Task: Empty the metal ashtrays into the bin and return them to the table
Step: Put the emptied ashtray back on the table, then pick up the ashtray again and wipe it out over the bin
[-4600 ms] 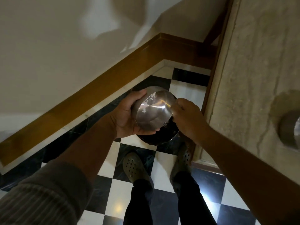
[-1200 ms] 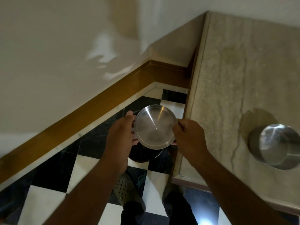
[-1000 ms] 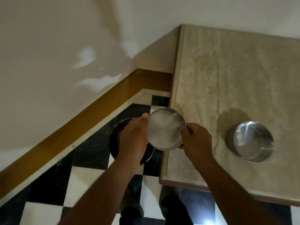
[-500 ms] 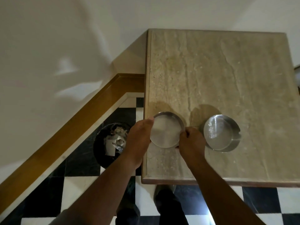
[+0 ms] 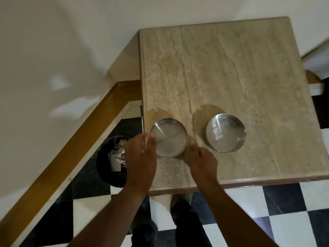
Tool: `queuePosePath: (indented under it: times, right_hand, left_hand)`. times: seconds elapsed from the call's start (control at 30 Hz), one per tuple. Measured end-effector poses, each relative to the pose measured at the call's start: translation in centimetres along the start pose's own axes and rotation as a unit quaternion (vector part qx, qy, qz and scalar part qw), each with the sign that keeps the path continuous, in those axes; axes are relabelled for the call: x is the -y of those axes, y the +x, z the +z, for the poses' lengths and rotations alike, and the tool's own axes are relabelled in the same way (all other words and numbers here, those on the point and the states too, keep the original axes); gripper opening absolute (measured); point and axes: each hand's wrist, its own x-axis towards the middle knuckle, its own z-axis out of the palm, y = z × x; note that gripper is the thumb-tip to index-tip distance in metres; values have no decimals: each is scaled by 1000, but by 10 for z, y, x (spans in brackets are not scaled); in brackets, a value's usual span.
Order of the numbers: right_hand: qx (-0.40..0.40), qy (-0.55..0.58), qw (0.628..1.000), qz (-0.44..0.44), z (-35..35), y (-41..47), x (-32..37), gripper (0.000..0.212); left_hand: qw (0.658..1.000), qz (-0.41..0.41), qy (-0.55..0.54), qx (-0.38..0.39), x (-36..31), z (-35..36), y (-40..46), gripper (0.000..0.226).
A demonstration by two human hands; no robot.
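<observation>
A round metal ashtray (image 5: 169, 138) sits near the left edge of the marble table (image 5: 231, 77), its inside looking empty. My left hand (image 5: 140, 157) touches its left rim and my right hand (image 5: 201, 161) its right rim, fingers still on it. A second metal ashtray (image 5: 224, 134) stands to its right, free of both hands, with pale ash specks inside. The black bin (image 5: 110, 161) stands on the floor left of the table, holding white rubbish, partly hidden by my left hand.
A white wall with a wooden skirting board (image 5: 71, 152) runs diagonally on the left. The floor (image 5: 284, 211) is black-and-white checkered tile. My legs and shoes show below the table's front edge. A white object (image 5: 318, 61) stands beyond the table's right corner.
The ashtray moved from above the bin, turned upright, rightward onto the table's left side. Both hands followed it and still touch its rim. The second ashtray has not moved.
</observation>
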Motion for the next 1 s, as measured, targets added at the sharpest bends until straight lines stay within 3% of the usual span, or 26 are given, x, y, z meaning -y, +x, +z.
queuePosePath:
  times: [0.17,0.33,0.4,0.5,0.53,0.67,0.83,1.0]
  right_hand:
    - [-23,-13,997,79,-26,-3,-34,33]
    - [-62,24,988,141,-66,19,-56,33]
    - [-71,56,983,160,-79,35,-65,40]
    - [-77,111,977,166,-95,62,-72,48]
    - [-81,125,975,164,-103,67,-62,48]
    - [-65,106,983,135,-126,84,-23,36]
    - [-1,-13,997,69,-129,98,-11,34]
    - [-4,-134,991,-13,-124,98,-13,25]
  left_hand:
    - [988,-92,-26,120,-22,36,-33,23]
    - [955,-229,-59,180,-51,70,-31,37]
    - [953,-243,-61,168,-61,81,-24,55]
    - [953,-252,-69,154,-71,96,-13,108]
    - [952,-251,-72,157,-76,101,-8,111]
    - [952,-252,-53,166,-95,120,10,71]
    - [927,-316,-59,194,-98,141,25,73]
    - [924,-329,-80,176,-92,148,30,69]
